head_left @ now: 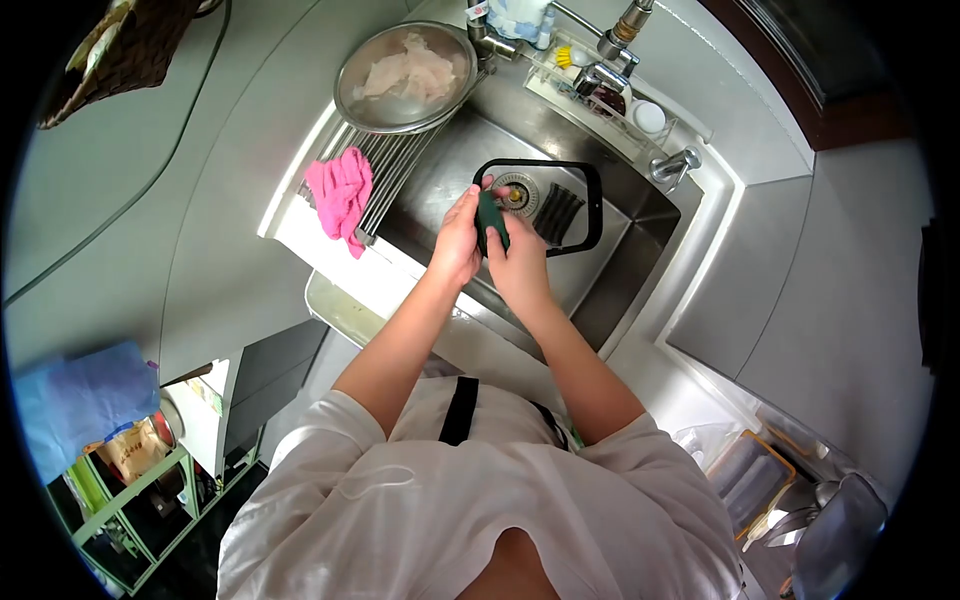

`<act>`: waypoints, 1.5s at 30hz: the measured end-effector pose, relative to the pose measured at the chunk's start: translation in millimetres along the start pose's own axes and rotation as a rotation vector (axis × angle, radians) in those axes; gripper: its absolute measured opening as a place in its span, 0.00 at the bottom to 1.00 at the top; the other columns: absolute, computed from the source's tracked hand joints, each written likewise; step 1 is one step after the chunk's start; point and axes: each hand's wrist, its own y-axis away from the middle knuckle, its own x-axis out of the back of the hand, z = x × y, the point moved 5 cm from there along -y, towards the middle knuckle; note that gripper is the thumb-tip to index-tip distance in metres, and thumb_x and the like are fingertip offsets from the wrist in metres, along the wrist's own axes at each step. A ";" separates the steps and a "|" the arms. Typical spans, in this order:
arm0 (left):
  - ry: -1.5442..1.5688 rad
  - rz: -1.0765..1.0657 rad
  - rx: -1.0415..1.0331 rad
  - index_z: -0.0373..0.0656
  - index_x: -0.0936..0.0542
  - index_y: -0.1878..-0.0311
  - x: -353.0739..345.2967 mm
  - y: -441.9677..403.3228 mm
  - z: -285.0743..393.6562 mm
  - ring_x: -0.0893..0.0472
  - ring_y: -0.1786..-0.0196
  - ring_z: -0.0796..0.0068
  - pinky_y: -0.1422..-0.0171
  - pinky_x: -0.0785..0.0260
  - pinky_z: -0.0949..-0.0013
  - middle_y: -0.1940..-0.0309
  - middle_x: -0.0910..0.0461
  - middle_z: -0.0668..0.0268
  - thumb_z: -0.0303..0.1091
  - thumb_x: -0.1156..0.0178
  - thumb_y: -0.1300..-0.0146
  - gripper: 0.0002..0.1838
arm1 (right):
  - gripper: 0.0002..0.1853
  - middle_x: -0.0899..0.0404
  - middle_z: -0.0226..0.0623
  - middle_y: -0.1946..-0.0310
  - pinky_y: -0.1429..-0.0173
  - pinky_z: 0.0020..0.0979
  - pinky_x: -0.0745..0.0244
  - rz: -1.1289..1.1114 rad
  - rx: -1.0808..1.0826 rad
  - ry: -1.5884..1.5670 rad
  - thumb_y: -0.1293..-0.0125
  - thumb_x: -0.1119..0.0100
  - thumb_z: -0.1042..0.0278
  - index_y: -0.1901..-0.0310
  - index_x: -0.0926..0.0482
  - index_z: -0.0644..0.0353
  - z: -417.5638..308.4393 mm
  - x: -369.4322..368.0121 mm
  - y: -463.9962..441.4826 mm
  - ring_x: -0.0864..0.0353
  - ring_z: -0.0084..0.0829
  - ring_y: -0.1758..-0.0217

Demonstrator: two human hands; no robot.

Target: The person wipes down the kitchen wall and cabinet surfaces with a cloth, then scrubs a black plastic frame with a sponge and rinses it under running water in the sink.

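Observation:
Over the sink, my left hand (459,236) is closed at the left side of a black rectangular frame (597,205) with rounded corners. My right hand (520,262) is closed on a dark green scouring pad (490,222), which lies against that same side of the frame. Both hands touch around the pad, and some fingertips are hidden behind it. Through the frame the round drain strainer (517,194) shows, along with a dark ridged piece (558,213). Whether that piece belongs to the frame or lies in the sink, I cannot tell.
The steel sink (440,205) surrounds my hands. At its left, a metal bowl (350,95) holding pale pieces of food sits by a drying rack (392,180) with a pink cloth (342,192). The faucet (604,75), a caddy and a soap dispenser (676,165) line the back.

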 end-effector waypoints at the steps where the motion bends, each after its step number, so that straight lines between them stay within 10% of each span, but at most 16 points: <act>1: -0.006 0.055 -0.016 0.39 0.33 0.34 0.2 0.1 0.6 0.22 0.46 0.68 0.44 0.27 0.65 0.42 0.24 0.59 0.45 0.57 0.23 0.23 | 0.10 0.24 0.53 0.63 0.56 0.48 0.28 -0.048 -0.015 0.031 0.40 0.44 0.76 0.57 0.24 0.68 1.0 0.3 6.5 0.23 0.55 0.59; 8: -0.097 0.008 -0.087 0.32 0.37 0.33 -14.1 -2.1 21.0 0.21 0.42 0.59 0.43 0.29 0.66 0.38 0.27 0.50 0.44 0.56 0.24 0.27 | 0.08 0.22 0.51 0.68 0.59 0.44 0.27 -0.075 -0.101 0.056 0.40 0.43 0.75 0.60 0.22 0.67 24.7 28.8 7.5 0.22 0.55 0.63; 15: -0.036 0.034 -0.019 0.34 0.33 0.35 -8.6 -6.2 18.3 0.20 0.51 0.71 0.44 0.28 0.70 0.45 0.22 0.54 0.47 0.59 0.23 0.26 | 0.11 0.20 0.53 0.71 0.63 0.37 0.27 0.088 -0.235 -0.299 0.37 0.42 0.66 0.61 0.20 0.66 -10.6 62.9 -39.3 0.19 0.47 0.68; 18: -0.049 -0.024 -0.012 0.34 0.31 0.37 1.3 -14.1 12.8 0.20 0.50 0.70 0.43 0.28 0.69 0.45 0.22 0.54 0.47 0.59 0.23 0.25 | 0.10 0.19 0.46 0.74 0.63 0.31 0.26 0.131 -0.178 -0.122 0.37 0.41 0.68 0.58 0.19 0.65 -21.4 58.9 -53.2 0.18 0.32 0.71; 26: 0.002 0.010 -0.097 0.34 0.37 0.33 -5.2 -14.3 13.0 0.23 0.42 0.54 0.36 0.30 0.54 0.40 0.27 0.50 0.48 0.60 0.23 0.28 | 0.09 0.21 0.55 0.68 0.60 0.48 0.26 -0.038 -0.049 0.078 0.40 0.44 0.74 0.59 0.22 0.66 -11.5 -2.5 -12.1 0.21 0.55 0.65; 36: -0.341 0.060 -0.082 0.31 0.30 0.42 8.3 -15.7 17.4 0.17 0.60 0.66 0.55 0.21 0.68 0.53 0.21 0.52 0.45 0.61 0.22 0.24 | 0.09 0.22 0.47 0.67 0.60 0.44 0.27 0.045 -0.029 0.102 0.43 0.36 0.68 0.63 0.21 0.62 -12.3 52.0 -24.7 0.21 0.50 0.63; 41: -0.376 0.075 0.030 0.33 0.27 0.48 5.3 -6.0 26.5 0.27 0.76 0.79 0.75 0.35 0.76 0.69 0.23 0.64 0.46 0.59 0.23 0.22 | 0.12 0.22 0.41 0.65 0.59 0.41 0.27 0.052 0.165 0.249 0.44 0.33 0.63 0.62 0.19 0.61 -10.6 59.0 -45.0 0.22 0.47 0.61; 45: -0.432 0.158 0.160 0.37 0.29 0.44 20.1 -13.7 15.8 0.40 0.82 0.85 0.81 0.48 0.80 0.73 0.31 0.71 0.44 0.54 0.24 0.19 | 0.15 0.20 0.48 0.69 0.64 0.39 0.27 0.122 -0.218 0.030 0.41 0.33 0.60 0.65 0.20 0.66 38.0 83.7 -52.8 0.20 0.46 0.70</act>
